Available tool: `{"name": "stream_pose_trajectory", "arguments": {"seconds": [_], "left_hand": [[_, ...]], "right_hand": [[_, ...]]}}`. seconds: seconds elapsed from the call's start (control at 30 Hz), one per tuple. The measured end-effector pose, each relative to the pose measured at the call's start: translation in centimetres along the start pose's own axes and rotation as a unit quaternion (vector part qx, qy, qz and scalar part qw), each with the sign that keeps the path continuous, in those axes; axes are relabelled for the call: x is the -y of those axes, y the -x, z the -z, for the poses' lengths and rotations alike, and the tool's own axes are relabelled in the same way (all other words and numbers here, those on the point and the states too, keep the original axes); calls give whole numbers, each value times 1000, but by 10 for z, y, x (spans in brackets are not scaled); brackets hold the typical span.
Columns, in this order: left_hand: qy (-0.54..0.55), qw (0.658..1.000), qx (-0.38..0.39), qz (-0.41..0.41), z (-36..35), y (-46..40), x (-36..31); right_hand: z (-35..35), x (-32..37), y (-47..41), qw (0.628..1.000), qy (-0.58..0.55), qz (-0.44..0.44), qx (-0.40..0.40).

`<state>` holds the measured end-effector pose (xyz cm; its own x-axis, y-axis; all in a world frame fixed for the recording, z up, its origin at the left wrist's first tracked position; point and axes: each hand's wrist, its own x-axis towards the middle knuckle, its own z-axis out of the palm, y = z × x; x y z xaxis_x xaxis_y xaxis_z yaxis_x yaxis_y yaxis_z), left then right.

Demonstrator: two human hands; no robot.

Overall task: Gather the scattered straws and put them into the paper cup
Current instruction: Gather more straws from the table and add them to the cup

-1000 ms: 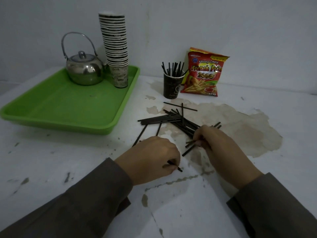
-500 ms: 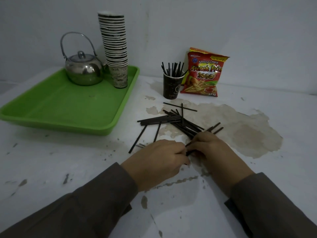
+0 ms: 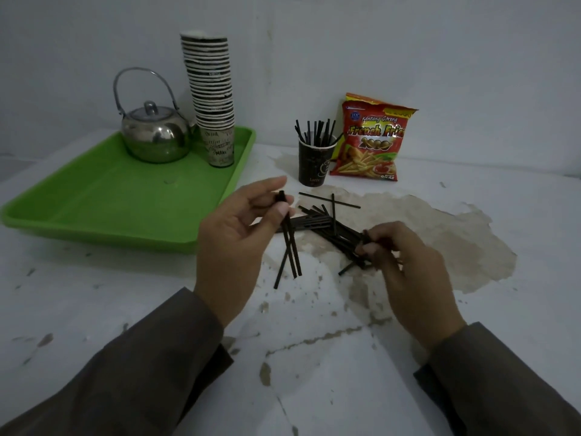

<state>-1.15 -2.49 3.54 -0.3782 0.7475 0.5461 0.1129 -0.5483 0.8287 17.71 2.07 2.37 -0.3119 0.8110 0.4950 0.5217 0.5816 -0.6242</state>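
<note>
Black straws (image 3: pixel 323 220) lie scattered in a loose heap at the middle of the white table. My left hand (image 3: pixel 239 234) is raised above the table, pinching a few straws (image 3: pixel 290 247) near their top ends so they hang down. My right hand (image 3: pixel 405 272) rests at the right end of the heap, fingers closed on several straws (image 3: pixel 352 267). A dark paper cup (image 3: pixel 316 165) stands upright behind the heap, with several straws sticking out of it.
A green tray (image 3: pixel 103 212) at the left holds a steel kettle (image 3: pixel 154 136) and a tall stack of paper cups (image 3: pixel 212 99). A red snack bag (image 3: pixel 374 140) leans on the wall right of the cup. The table surface (image 3: pixel 440 240) is stained and chipped.
My left hand has lifted off the table with a few straws in its fingers. My right hand has shifted right and closed on straws at the heap's edge.
</note>
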Motion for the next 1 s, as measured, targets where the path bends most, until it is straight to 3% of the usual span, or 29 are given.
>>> {"name": "stream_pose_trajectory", "arguments": {"seconds": [0.13, 0.27, 0.43, 0.73, 0.87, 1.0], "left_hand": [[11, 999, -36, 19, 4, -3, 4], [17, 998, -60, 26, 2, -13, 5], [12, 996, -88, 18, -5, -52, 2], [-122, 984, -61, -114, -28, -171, 4], [-197, 970, -24, -137, -34, -200, 29], [-245, 963, 15, -111, -39, -204, 60]], "right_hand": [[9, 6, -5, 968, -209, -59, -129], [13, 3, -18, 938, -289, -116, -151], [5, 3, -64, 929, -291, -141, -181], [-3, 18, -189, 941, -180, -37, -286], [-23, 7, -209, 959, -114, -26, -256], [-46, -12, -214, 978, -62, -19, -198]]}}
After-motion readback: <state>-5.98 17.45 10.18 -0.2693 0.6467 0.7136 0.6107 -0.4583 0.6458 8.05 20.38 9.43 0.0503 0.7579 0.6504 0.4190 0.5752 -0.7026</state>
